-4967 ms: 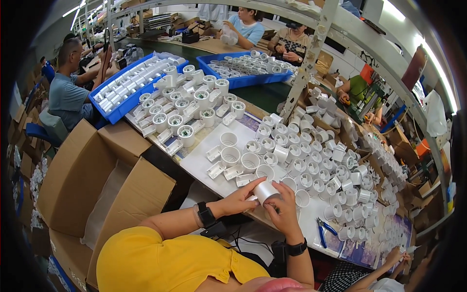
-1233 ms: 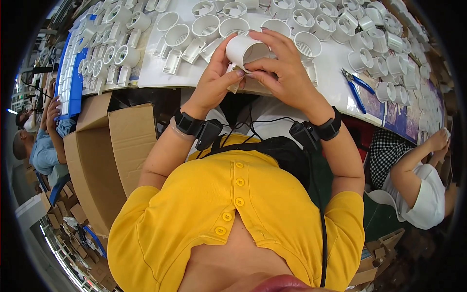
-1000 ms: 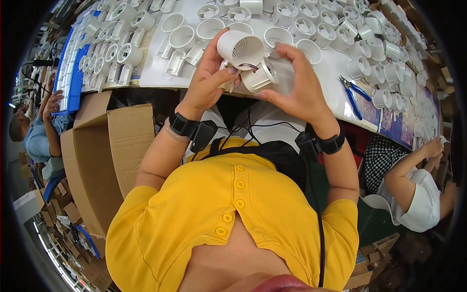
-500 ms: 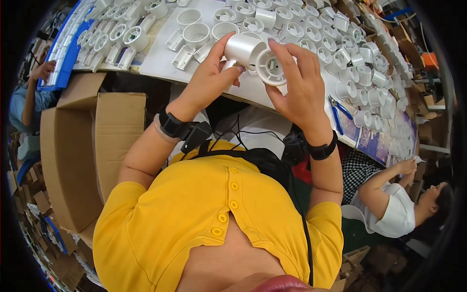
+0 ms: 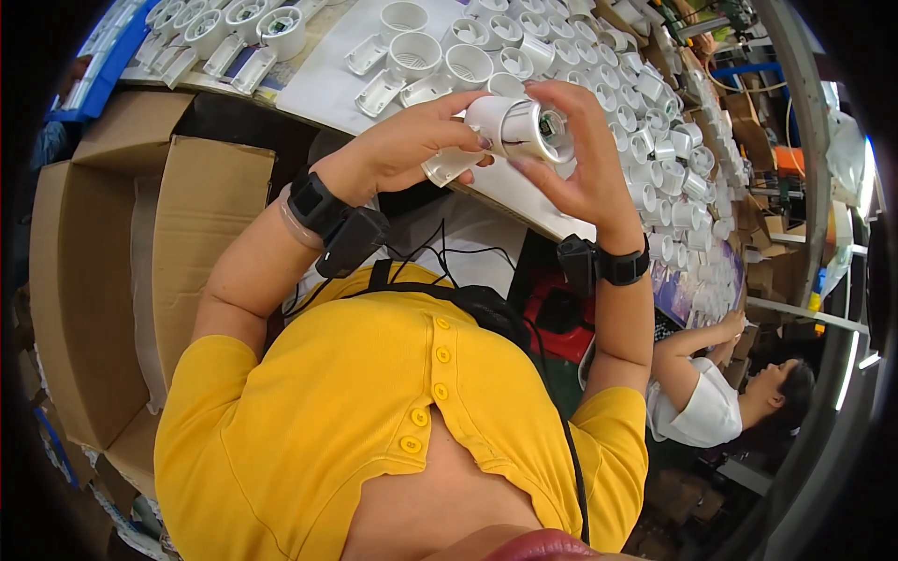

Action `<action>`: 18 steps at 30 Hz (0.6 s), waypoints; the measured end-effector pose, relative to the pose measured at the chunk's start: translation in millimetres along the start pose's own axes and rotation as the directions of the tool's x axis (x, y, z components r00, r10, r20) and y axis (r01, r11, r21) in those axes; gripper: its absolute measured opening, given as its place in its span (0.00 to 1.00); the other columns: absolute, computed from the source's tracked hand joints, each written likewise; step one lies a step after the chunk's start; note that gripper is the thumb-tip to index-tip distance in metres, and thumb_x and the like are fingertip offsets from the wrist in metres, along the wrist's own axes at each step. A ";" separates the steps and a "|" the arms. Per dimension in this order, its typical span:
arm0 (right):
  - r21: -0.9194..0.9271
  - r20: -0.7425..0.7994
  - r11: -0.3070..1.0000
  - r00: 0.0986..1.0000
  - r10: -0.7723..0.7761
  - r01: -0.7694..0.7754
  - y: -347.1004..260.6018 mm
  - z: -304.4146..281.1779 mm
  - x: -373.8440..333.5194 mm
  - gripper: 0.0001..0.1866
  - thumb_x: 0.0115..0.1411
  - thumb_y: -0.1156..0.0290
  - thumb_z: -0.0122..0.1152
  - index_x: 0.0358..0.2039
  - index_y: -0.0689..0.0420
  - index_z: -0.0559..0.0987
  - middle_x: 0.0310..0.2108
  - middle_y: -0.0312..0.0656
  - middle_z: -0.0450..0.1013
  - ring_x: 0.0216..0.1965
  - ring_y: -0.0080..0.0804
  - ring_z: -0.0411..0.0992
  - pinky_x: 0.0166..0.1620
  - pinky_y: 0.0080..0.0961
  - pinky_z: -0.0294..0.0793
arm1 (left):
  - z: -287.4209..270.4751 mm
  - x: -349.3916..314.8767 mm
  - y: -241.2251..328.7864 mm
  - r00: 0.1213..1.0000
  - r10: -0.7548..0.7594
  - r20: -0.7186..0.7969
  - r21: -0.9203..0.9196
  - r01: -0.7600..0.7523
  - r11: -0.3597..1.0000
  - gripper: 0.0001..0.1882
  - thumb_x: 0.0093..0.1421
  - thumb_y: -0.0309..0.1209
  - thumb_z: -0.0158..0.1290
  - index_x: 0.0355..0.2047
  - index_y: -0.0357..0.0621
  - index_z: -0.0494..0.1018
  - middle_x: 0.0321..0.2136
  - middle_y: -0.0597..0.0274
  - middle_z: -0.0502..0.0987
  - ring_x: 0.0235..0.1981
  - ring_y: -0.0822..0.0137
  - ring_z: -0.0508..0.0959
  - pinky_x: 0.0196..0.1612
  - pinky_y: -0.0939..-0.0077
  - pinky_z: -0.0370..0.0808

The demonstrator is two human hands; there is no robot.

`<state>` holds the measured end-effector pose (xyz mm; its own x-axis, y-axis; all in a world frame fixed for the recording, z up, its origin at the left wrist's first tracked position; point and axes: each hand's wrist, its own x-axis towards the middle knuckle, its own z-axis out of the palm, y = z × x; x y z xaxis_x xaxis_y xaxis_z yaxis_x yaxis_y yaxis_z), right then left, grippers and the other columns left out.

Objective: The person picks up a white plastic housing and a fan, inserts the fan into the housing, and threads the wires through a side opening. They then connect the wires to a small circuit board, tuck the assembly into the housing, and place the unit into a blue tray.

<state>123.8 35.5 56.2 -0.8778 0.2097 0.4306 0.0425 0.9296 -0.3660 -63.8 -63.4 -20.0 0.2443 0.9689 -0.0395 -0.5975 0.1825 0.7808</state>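
My left hand holds a white cylindrical plastic housing, thumb and fingers about its near side. A flat white arm juts from it below my fingers. My right hand is closed, thumb and fingers across a round white insert with a bit of green circuit board inside. The insert sits at the housing's mouth, tilted toward the right; how deep it goes in I cannot tell. Just beyond my hands, several empty white housings with the same arms stand on the table.
White round parts crowd the table's right side. Assembled units with boards stand at the far left, by a blue tray. An opened cardboard box is at my left. A person in white sits at the right.
My right hand has brought the insert up against the housing's mouth; before, the two were apart and the insert was turned open side toward me. The whole view has shifted a little.
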 end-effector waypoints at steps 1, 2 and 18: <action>-0.004 0.007 1.000 1.000 -0.002 0.002 -0.6 0.4 2.5 0.29 0.48 0.76 0.65 0.54 0.58 0.70 0.50 0.46 0.68 0.50 0.42 0.67 0.54 0.32 0.66 | -0.4 -1.8 1.1 1.000 -0.004 0.007 0.011 0.004 1.000 0.31 0.60 0.25 0.47 0.64 0.42 0.54 0.46 0.59 0.71 0.42 0.68 0.74 0.34 0.78 0.75; -0.038 0.029 0.999 0.999 0.020 -0.019 -0.7 0.6 4.1 0.29 0.48 0.76 0.64 0.54 0.57 0.70 0.49 0.46 0.68 0.50 0.42 0.67 0.54 0.33 0.66 | -1.3 -2.7 2.6 1.000 0.000 0.013 0.008 0.000 1.000 0.31 0.60 0.25 0.47 0.64 0.42 0.54 0.46 0.59 0.71 0.42 0.68 0.74 0.34 0.78 0.75; -0.047 0.144 0.996 0.986 0.088 -0.082 -14.6 2.2 22.1 0.28 0.50 0.75 0.63 0.54 0.54 0.71 0.48 0.46 0.68 0.50 0.43 0.67 0.53 0.33 0.65 | -6.5 -11.7 5.7 0.998 0.035 0.061 0.206 -0.047 0.977 0.30 0.63 0.29 0.46 0.65 0.43 0.52 0.43 0.59 0.72 0.40 0.70 0.76 0.31 0.81 0.76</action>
<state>102.8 25.9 69.3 -0.9303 0.2446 0.2734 0.1364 0.9225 -0.3611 -75.0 -72.6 -19.2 0.2696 0.9626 0.0258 -0.4383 0.0988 0.8934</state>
